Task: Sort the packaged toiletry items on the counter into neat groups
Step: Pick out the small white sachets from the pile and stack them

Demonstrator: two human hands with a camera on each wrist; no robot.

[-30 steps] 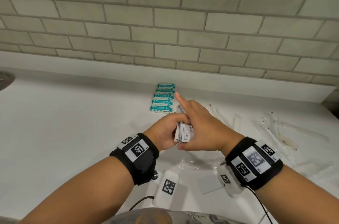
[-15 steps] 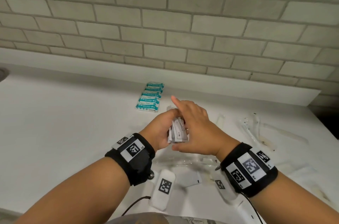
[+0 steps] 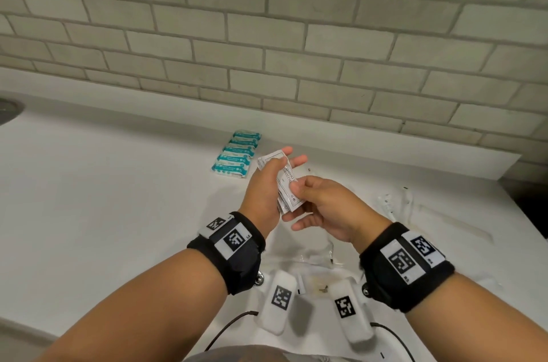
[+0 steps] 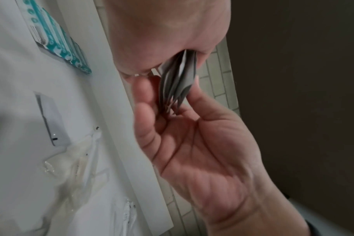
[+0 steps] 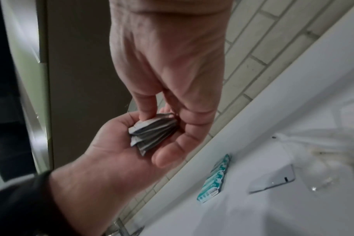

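Note:
A stack of several white printed sachets (image 3: 287,187) is held above the counter between both hands. My left hand (image 3: 278,172) cradles the stack from the left, its fingertips sticking out past the top edge. My right hand (image 3: 296,203) pinches the stack's lower end between thumb and fingers. In the left wrist view the sachets (image 4: 178,79) fan out edge-on between the two hands. The right wrist view shows the sachets (image 5: 154,134) lying in the left palm. A neat row of teal packets (image 3: 237,154) lies on the counter just beyond the hands.
The white counter (image 3: 103,198) ends at a low ledge below a brick wall. Clear-wrapped items (image 3: 394,204) lie scattered at the right. Crumpled clear wrappers (image 3: 317,255) and a flat white packet (image 5: 273,180) lie under the wrists. A dark drain (image 3: 9,108) sits far left.
My right hand has slid from the top of the stack down to its lower end. The left fingers have straightened, and the stack now tilts and fans out.

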